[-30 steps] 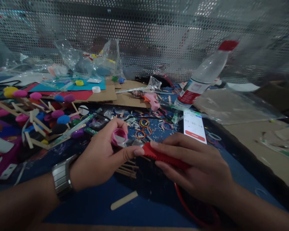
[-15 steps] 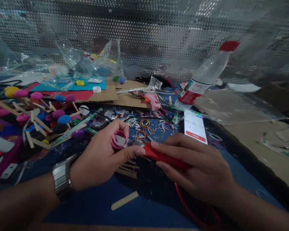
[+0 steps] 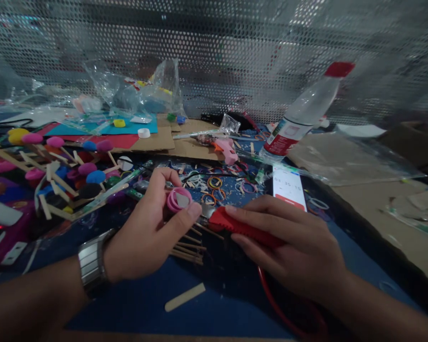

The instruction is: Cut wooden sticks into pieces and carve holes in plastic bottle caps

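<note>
My left hand [image 3: 146, 232], with a metal watch at the wrist, holds a pink bottle cap [image 3: 179, 199] between thumb and fingers, its open side facing me. Red-handled scissors [image 3: 240, 227] are gripped in my right hand [image 3: 296, 242]; a large red handle loop hangs below the palm. Their metal blade points left to the cap, and a grey pointed piece like its tip shows inside the cap's rim. Whether the blade pierces the cap is hidden by my left thumb. Under the hands lie thin wooden sticks [image 3: 187, 251], and a single craft stick [image 3: 184, 297] is nearer me.
Clay-topped wooden sticks [image 3: 87, 168] crowd the left, beside a purple glue-gun-like device [image 3: 7, 247]. A water bottle [image 3: 296, 118] stands at the back right near a phone [image 3: 288, 185] displaying a timer. Rubber bands [image 3: 214, 183] and scraps litter the middle.
My left thumb has drawn back from the scissors, uncovering more of the metal near the handle. The pink cap has shifted slightly right and tilted further toward me. My right hand has hardly moved.
</note>
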`<state>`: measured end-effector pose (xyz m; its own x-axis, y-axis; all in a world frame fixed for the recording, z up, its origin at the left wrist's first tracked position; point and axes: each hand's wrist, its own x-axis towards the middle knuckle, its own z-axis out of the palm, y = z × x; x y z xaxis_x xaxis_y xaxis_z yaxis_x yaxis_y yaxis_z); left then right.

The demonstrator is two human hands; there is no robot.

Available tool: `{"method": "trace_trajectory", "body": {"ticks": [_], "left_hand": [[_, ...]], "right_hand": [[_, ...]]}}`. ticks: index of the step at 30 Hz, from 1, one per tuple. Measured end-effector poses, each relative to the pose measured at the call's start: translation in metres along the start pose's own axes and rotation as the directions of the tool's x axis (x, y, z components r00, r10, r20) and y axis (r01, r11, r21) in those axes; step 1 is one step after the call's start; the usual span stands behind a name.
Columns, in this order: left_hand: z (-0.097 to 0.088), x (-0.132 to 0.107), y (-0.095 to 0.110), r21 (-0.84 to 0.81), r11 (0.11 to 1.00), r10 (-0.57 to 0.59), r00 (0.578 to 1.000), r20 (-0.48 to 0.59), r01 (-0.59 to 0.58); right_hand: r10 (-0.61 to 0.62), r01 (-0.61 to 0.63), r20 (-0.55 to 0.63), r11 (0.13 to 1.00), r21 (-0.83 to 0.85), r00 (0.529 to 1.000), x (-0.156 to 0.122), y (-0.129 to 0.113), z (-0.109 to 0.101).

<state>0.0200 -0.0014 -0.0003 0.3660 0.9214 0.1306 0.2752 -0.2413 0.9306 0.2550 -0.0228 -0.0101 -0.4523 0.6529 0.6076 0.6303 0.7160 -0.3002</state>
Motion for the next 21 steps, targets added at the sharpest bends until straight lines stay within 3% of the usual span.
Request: {"method": "trace_trajectory", "body": {"ticks": [4, 8, 14, 21], "left_hand": [[0.0003, 0.0016, -0.0024, -0.062, 0.998, 0.026, 1.0, 0.005, -0.025], [0.001, 0.0023, -0.0058, 0.12, 0.988, 0.097, 0.995, -0.024, -0.093], [0.0043, -0.0003, -0.0043, 0.053, 0.998, 0.021, 1.0, 0.005, -0.022], [0.0003, 0.0041, -0.0036, 0.222, 0.967, 0.132, 0.991, -0.004, -0.128]], "right_hand": [[0.023, -0.023, -0.01, 1.0, -0.018, 1.0, 0.0003, 0.0018, 0.0002], [0.021, -0.022, -0.019, 1.0, -0.021, 1.0, 0.0001, 0.0014, 0.0003], [-0.014, 0.014, 0.013, 1.0, -0.013, 1.0, 0.0013, -0.0005, -0.0008], [-0.007, 0.007, 0.023, 1.0, 0.004, 1.0, 0.0007, -0.0013, -0.001]]}}
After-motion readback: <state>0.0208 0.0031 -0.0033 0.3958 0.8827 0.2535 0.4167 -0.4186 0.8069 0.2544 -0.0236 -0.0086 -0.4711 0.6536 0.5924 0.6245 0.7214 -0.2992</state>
